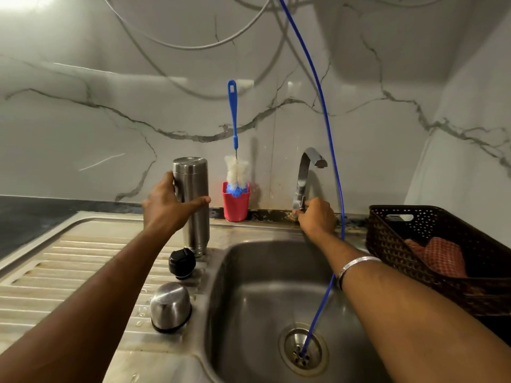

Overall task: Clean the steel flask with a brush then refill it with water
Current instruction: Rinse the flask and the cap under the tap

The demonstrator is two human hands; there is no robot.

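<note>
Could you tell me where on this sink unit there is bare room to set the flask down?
The ribbed drainboard left of the steel cup and black stopper is bare. The basin is open apart from the blue hose entering its drain. It is crowded along the back ledge: flask, red brush holder, tap, basket.

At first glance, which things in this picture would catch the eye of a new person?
The steel flask stands upside down on the drainboard, gripped by the left hand. Beside it, the blue-handled brush rises from a red cup. The right hand holds the tap lever.
</note>
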